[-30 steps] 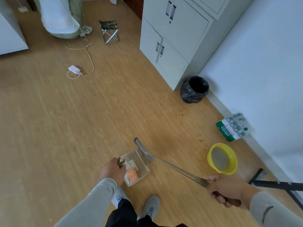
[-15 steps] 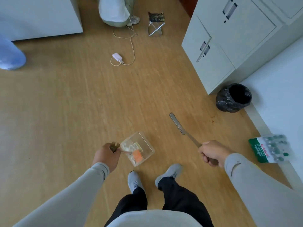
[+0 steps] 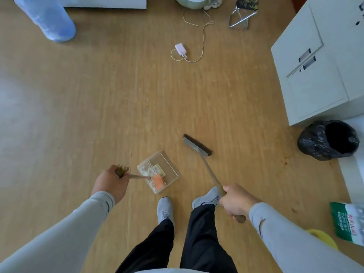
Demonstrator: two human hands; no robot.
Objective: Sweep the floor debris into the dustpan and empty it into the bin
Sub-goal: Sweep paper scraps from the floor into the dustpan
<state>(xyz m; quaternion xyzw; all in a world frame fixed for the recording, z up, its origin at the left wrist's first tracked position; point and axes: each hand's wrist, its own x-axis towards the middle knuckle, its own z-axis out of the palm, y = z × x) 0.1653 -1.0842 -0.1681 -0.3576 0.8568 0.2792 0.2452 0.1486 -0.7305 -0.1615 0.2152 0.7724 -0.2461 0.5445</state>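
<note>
Left hand: the left hand [image 3: 109,182] is curled round the top of the dustpan's thin wooden handle [image 3: 136,176], fist closed on it.
Dustpan: the clear plastic dustpan [image 3: 171,170] sits low over the wooden floor [image 3: 98,95], just ahead of the person's grey shoes [image 3: 165,209]; whether it touches the floor, I cannot tell.
Debris: white crumpled scraps, a pale yellow piece and an orange piece [image 3: 157,182] lie inside the dustpan.
Right hand: the right hand [image 3: 235,201] is wrapped round the upper end of the broom handle [image 3: 211,174], fingers closed on it.
Broom: the broom head [image 3: 197,144], grey with dark bristles, is on or near the floor to the right of the dustpan and apart from it.
Bin: the bin [image 3: 329,139], lined with a black bag and open at the top, stands at the right by the corner of a grey metal cabinet [image 3: 315,66], well apart from the dustpan.
Elsewhere: a white charger with its cord [image 3: 181,49] lies on the floor further ahead; a blue water bottle [image 3: 47,18] is at upper left; a green and white package [image 3: 346,221] is at the lower right edge.
</note>
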